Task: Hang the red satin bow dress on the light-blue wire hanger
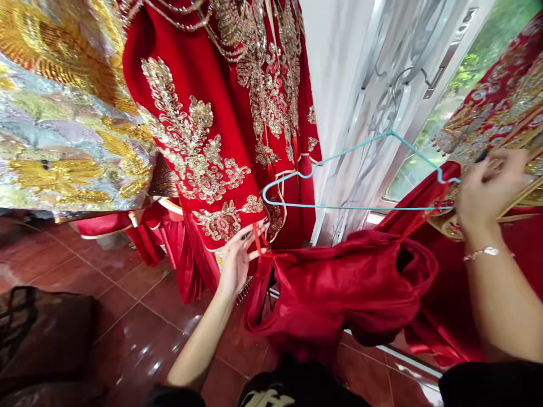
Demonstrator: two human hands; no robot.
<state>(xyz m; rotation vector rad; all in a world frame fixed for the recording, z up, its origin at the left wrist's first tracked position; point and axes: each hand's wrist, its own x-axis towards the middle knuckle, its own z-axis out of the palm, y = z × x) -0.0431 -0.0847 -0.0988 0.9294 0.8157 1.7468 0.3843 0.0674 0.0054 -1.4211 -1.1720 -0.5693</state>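
A dark red satin garment (339,288) hangs in front of me, its opening upward. My left hand (238,257) pinches a thin red hanging loop (258,240) at the garment's left corner, below the left end of a light-blue hanger (335,207). That end is bare and apart from the loop. Another red loop (418,221) runs from the garment's right side up to the hanger's right end. My right hand (492,186), with a bracelet on the wrist, is closed around that right end; its fingertips are partly hidden. The hanger's metal hook (395,93) points upward.
A red jacket (203,124) with gold beadwork hangs at the left, beside a gold-and-silver embroidered garment (72,124). More red embroidered clothing (492,107) hangs at the right. Behind the hanger is a white metal door frame (360,113). A dark bag (46,333) rests on the tiled floor (139,328).
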